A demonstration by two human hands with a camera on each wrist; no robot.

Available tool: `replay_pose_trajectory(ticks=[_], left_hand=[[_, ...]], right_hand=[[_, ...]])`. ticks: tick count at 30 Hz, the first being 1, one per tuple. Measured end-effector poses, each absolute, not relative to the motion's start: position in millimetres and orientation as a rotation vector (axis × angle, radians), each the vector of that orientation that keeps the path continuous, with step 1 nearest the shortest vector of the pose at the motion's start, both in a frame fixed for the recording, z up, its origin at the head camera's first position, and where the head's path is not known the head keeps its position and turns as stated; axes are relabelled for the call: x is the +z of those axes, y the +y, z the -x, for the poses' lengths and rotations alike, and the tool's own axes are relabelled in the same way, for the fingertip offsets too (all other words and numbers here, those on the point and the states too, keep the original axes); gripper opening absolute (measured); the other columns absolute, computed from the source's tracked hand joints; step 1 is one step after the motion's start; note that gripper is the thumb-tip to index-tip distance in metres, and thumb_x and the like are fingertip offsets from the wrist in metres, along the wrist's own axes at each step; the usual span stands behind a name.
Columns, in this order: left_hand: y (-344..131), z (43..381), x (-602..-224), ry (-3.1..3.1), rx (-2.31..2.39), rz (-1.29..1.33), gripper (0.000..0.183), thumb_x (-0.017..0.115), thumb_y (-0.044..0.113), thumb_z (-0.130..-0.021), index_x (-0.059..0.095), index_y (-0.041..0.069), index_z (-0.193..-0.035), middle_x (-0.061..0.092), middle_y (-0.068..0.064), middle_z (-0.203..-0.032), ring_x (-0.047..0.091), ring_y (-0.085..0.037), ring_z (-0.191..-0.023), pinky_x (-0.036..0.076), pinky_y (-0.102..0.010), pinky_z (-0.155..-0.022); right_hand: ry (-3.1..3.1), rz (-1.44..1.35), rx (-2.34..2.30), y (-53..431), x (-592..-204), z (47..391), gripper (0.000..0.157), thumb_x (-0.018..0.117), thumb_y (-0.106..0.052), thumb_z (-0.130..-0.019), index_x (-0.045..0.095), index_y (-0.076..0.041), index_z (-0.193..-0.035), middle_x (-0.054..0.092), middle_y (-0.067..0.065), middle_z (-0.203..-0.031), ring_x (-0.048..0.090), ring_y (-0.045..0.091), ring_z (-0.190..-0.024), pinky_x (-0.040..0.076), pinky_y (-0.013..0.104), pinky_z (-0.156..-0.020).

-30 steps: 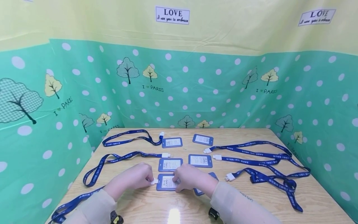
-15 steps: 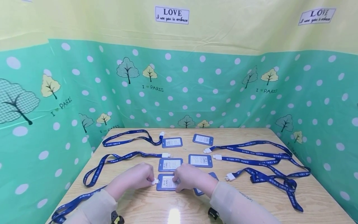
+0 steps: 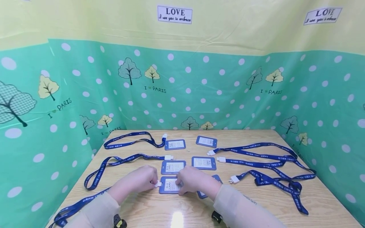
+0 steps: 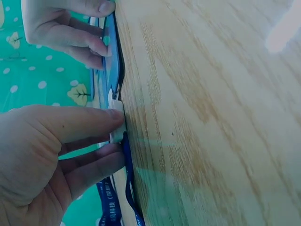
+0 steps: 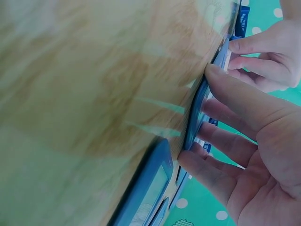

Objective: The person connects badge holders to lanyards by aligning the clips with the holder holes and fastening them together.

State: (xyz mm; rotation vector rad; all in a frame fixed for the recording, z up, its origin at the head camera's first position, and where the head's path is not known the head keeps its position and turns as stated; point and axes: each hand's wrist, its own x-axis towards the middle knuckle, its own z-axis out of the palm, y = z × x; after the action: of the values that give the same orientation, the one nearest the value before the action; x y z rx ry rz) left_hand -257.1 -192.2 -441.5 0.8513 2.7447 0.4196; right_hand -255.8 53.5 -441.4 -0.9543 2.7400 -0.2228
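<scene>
In the head view my left hand (image 3: 145, 179) pinches the white plastic clip (image 3: 158, 184) of a blue lanyard (image 3: 78, 202) between thumb and fingers. The clip's tip is at the left end of a blue ID card holder (image 3: 169, 185) lying on the table; whether it passes through the slot is too small to tell. My right hand (image 3: 191, 180) grips that holder's right end and covers part of it. The left wrist view has the thumb on the clip (image 4: 117, 134), with the strap trailing below. Thumb and fingers hold the holder's edges (image 5: 194, 113) in the right wrist view.
Several more blue card holders lie near the middle, one (image 3: 173, 167) just behind the held one and another (image 3: 217, 179) partly under my right forearm. Loose lanyards with white clips lie left (image 3: 102, 169) and right (image 3: 273, 182). A patterned curtain (image 3: 188, 85) surrounds the wooden table (image 3: 154, 212).
Both hands keep nearly the same place and hold on the clip and the card holder. Only the head view has shifted slightly.
</scene>
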Motion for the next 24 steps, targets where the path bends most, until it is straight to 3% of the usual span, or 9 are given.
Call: replay_pose_trajectory(ticks=[24], left_hand=[[-190.4,255.5,-442.8,2.766,0.456,-0.863,0.012,0.081,0.007,-0.084,0.082,0.017,-0.091,0.066,0.011,-0.089,0.064,-0.008,-0.084,0.059,-0.030,-0.079]], right_hand=[[2.755,0.979,-0.237,53.6,-438.7,252.6,0.038,0.091,-0.034,-0.076,0.080,-0.026,-0.111,0.072,-0.006,-0.120,0.065,0.016,-0.118,0.053,0.030,-0.099]])
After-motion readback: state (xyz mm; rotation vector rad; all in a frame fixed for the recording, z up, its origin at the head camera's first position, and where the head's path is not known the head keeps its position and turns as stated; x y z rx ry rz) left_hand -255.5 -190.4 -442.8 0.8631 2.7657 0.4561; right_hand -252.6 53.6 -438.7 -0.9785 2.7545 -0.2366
